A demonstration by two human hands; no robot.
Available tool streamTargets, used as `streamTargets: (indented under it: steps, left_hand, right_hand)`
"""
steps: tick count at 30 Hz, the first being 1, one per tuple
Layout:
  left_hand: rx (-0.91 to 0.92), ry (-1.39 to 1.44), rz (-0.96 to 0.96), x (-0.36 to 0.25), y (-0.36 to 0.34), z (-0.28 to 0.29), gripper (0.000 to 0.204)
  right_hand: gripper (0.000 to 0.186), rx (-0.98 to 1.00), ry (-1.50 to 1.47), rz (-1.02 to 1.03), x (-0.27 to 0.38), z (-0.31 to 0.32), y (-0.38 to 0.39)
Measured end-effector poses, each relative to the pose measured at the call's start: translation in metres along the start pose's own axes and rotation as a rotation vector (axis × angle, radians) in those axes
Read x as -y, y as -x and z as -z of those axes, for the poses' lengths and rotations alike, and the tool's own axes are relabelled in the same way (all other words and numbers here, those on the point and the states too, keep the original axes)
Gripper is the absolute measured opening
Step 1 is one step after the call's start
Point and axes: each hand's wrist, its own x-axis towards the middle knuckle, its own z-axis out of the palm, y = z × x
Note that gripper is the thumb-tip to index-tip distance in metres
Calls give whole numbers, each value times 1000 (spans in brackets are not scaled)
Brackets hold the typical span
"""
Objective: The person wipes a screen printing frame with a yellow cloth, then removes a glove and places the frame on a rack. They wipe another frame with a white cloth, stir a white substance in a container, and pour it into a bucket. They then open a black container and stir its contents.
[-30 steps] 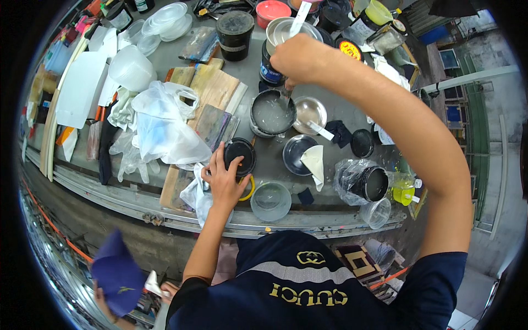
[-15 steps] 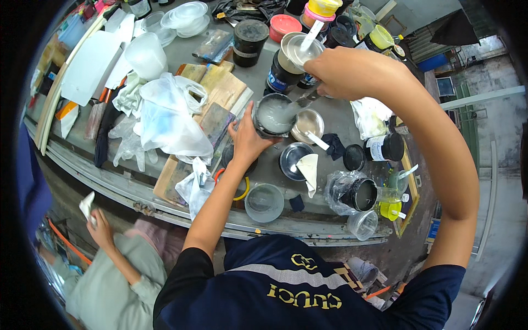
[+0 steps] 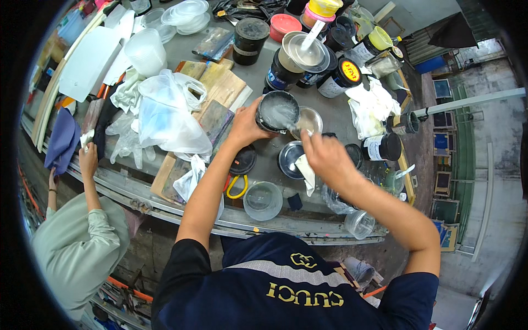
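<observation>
My left hand [image 3: 246,125] is wrapped round the side of a black tub [image 3: 278,93], which is tilted a little toward me. Inside is a cloudy whitish paste [image 3: 276,112]. At the tub's right rim my right hand [image 3: 327,154] is closed on a spatula [image 3: 291,126]; blur hides most of its shape. A shallow round bowl [image 3: 315,116] sits partly behind my right fingers. Just below it stands a dark dish [image 3: 285,164] with a white cloth [image 3: 305,177] over its edge.
Several ink tubs [image 3: 338,82] crowd the back right. Left of my arm lie a white plastic bag [image 3: 170,118], wooden blocks [image 3: 223,85] and yellow-handled scissors [image 3: 237,188]. A clear container [image 3: 263,201] stands near the front edge. A co-worker [image 3: 82,236] holds a purple cloth [image 3: 63,137] at left.
My right hand has come down and toward me from above the tub, bringing the spatula to its near right rim. The tub has tilted slightly. The co-worker has moved left and toward the bench.
</observation>
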Motion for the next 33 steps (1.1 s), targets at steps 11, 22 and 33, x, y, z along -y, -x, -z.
streamTargets:
  steps: [11,22,33]
  left_hand:
    - [34,113,42,-14,1,12,105]
    - [58,79,87,-5,6,8,109]
    - [1,237,48,-1,10,-12,124]
  right_hand:
    - [50,186,5,152,6,67,43]
    - [41,183,-382,-194,-40,140,67]
    - [30,-19,-1310,-981,23,32,87]
